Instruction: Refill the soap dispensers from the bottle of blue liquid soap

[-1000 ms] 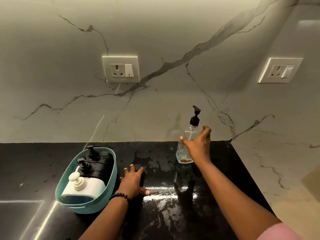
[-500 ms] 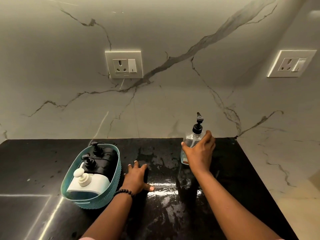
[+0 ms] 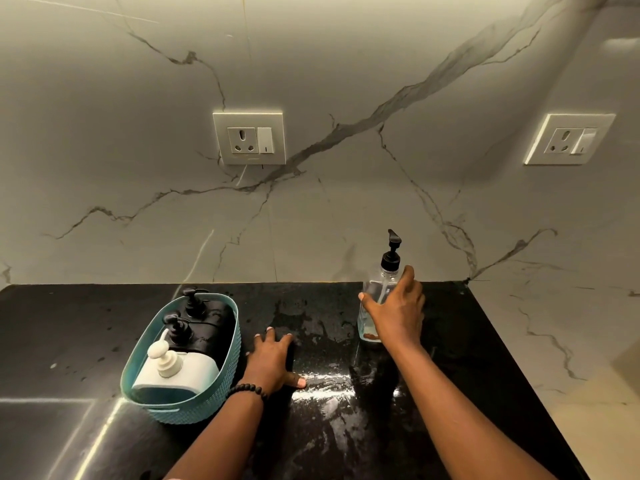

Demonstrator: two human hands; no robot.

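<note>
Head cam: your right hand (image 3: 398, 315) kept its grip wrapped on the near-empty clear dispenser (image 3: 379, 299), left hand (image 3: 272, 363) stayed flat on table (image 3: 467, 341) — refill not begun, imo.

A home washroom or kitchen counter, by my read.

I look down on a glossy, wet black stone countertop (image 3: 104, 341) against a veined marble wall (image 3: 346, 81) with two socket plates (image 3: 249, 138), and a teal basket (image 3: 211, 400) of pump dispensers (image 3: 173, 368).
</note>
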